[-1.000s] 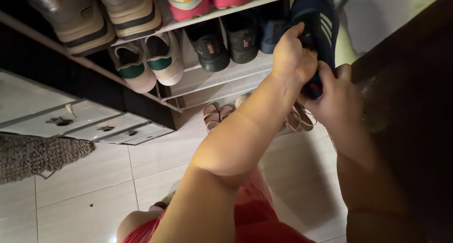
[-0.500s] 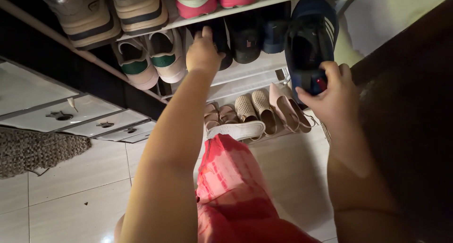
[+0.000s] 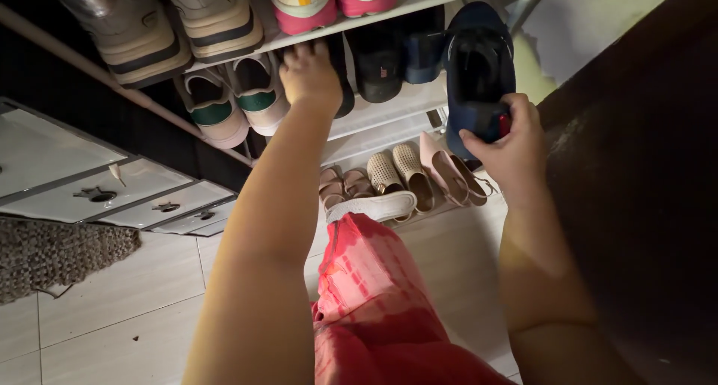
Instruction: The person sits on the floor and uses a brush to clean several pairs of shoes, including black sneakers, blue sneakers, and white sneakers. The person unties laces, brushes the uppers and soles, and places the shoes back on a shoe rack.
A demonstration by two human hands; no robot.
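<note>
While the rack (image 3: pixel 389 112) fills the view, the right hand (image 3: pixel 508 142) grips a blue shoe (image 3: pixel 479 63) by its heel, just above. The left hand (image 3: pixel 308 75), fingers spread, rests on a black shoe (image 3: pixel 344 78) beneath it; pushing that shoe aside squarely would probably open room.

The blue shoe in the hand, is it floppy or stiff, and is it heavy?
The blue shoe probably stays fairly stiff: held only at the heel by the right hand, it keeps its shape without drooping. It is likely light, since one hand lifts it. Its smooth heel might slip a little in that pinch.
</note>
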